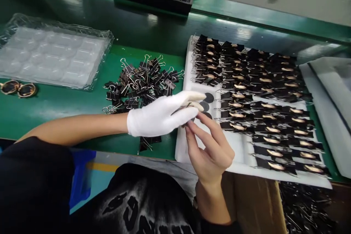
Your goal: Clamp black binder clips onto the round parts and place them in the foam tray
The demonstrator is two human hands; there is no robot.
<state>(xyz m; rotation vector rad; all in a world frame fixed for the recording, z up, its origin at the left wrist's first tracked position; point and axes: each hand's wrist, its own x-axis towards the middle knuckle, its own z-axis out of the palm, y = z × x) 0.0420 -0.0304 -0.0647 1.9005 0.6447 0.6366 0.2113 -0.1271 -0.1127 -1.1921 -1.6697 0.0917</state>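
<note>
white-gloved left grip [164, 114], black sleeves [35, 179], lettered black top [156, 193]

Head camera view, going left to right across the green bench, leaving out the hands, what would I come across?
Clear plastic tray, pile of black binder clips, white foam tray with rows of clips, pale sheets.
</note>
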